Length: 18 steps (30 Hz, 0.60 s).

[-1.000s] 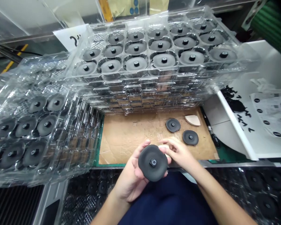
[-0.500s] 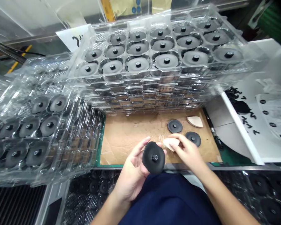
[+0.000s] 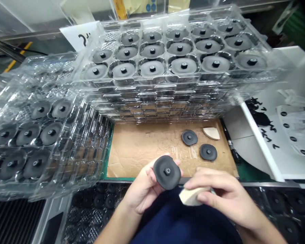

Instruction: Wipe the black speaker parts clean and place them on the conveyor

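A round black disc with a short central stem [image 3: 167,171] rests in my left hand [image 3: 143,189], its stem side turned up toward me. The fingers curl around its edge from beneath. My right hand [image 3: 221,191] pinches a pale cream wedge-shaped block [image 3: 193,196] between thumb and fingers, just right of the disc and apart from it. Two more black discs lie on the cardboard sheet, one farther back [image 3: 189,137] and one to the right [image 3: 208,152]. Behind them sits a second cream block [image 3: 211,133].
A tall stack of clear plastic trays [image 3: 152,91] filled with black discs stands behind the cardboard [image 3: 142,145]. Another tray stack [image 3: 27,149] is at the left. On the right are a white panel [image 3: 259,135], a black marker [image 3: 232,145] and printed paper [image 3: 297,125].
My right hand has brought the cream block from over the cardboard down toward me, beside the disc. My left hand has tilted the disc slightly.
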### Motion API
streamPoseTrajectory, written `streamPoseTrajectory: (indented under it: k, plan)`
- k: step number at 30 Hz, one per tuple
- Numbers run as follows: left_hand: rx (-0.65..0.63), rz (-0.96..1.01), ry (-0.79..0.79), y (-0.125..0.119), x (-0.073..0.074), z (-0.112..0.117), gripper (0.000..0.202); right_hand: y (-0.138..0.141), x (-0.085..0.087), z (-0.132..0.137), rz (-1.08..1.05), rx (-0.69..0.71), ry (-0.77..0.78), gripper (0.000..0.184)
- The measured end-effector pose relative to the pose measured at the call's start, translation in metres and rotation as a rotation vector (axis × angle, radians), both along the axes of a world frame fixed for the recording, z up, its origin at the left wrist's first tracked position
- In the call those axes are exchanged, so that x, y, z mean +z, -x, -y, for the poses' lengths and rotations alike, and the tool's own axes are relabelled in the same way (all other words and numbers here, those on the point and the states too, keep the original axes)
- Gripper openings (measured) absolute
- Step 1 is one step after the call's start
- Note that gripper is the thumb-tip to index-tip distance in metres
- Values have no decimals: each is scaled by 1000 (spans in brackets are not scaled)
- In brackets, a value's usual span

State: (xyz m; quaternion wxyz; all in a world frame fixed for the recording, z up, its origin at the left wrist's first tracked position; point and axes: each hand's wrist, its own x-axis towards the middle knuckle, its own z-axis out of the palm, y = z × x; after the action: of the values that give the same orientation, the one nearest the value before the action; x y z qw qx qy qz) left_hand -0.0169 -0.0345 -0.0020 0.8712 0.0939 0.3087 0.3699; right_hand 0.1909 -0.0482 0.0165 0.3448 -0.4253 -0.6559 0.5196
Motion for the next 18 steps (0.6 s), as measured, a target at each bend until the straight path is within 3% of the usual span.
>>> streamPoseTrajectory:
  k: [4,7,9,12,16,18]
  plan:
    - [73,-50,13,-2,1,-5,50,3,-24,14,68,-412,268,21]
    - [110,-115,4,-8,2,-6,53,13,-12,5,78,-588,156,26]
    - [130,-145,-13,-12,3,-4,56,27,4,-4,101,-559,-49,30]
    - [152,-190,-13,-12,6,0,53,52,25,-13,185,-375,-357,28]
    - [257,-301,-5,-10,12,5,47,65,35,-18,260,-55,-309,22]
    - [232,-291,-17,-11,15,6,41,66,36,-20,267,-99,-346,21]
